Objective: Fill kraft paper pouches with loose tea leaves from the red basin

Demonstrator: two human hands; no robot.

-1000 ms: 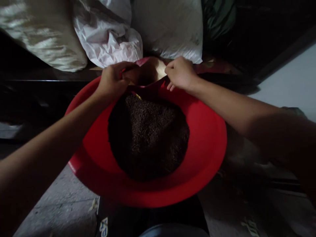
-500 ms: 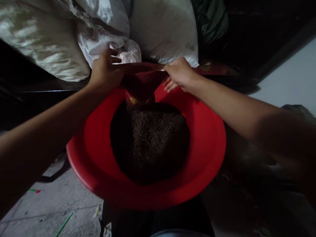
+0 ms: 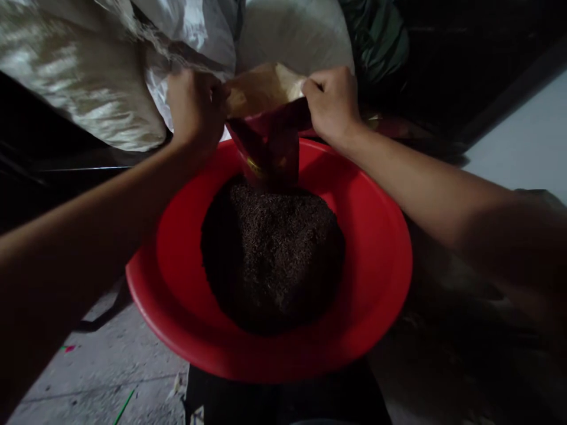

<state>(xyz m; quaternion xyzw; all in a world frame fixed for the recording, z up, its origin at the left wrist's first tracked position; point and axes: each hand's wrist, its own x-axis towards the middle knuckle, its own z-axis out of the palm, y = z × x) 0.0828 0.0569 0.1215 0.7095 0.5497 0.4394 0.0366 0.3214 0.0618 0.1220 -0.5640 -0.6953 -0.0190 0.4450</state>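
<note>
A dark red bag (image 3: 274,153) with a pale inside and gold marks stands at the far side of a wide red basin (image 3: 376,271). Its mouth is spread wide and faces up. My left hand (image 3: 197,106) is closed on the left edge of the mouth, and my right hand (image 3: 334,100) pinches the right edge. The bag's lower end rests at the back of a heap of dark, fine-grained loose material (image 3: 274,254) in the basin; I cannot tell what the grains are. Whether anything lies inside the bag is hidden.
Large pale woven sacks (image 3: 80,77) and a rounded whitish sack (image 3: 292,35) lie behind the basin. A dark green bag (image 3: 376,41) sits at the back right. On the grey floor (image 3: 97,378) lies a thin green stick (image 3: 124,406).
My hands have lifted and pulled the bag's mouth apart, so its pale inside now shows. My fingers, partly spread before, are now closed on the edges.
</note>
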